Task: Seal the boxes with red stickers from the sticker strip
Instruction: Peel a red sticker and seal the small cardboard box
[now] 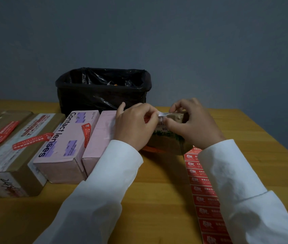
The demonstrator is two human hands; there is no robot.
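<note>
Progress, judged from how things lie: three boxes at the left of the frame already carry red stickers: the far-left brown box (pixel 2 125), the taped brown box (pixel 22 147) beside it, and the pink "Contact lenses" box (pixel 64 143). The plain pink box (pixel 99 138) shows no sticker on its visible faces. The small brown box (pixel 167 136), centre frame, is in hand and not yet visibly sealed.

Small brown box: kraft-coloured with green print, a white label at its top edge; it stands on the desk (pixel 157 191) between both hands.

Left hand (pixel 136 124): grip pinches at the white label's left end.
Right hand (pixel 190 122): fingers curled over the box top, thumb against the label.

Sticker strip (pixel 203 194): lower right of frame, lying on the desk and partly under the right sleeve; many red stickers remain.

Black-lined bin (pixel 102 88): upper centre, behind the boxes.
</note>
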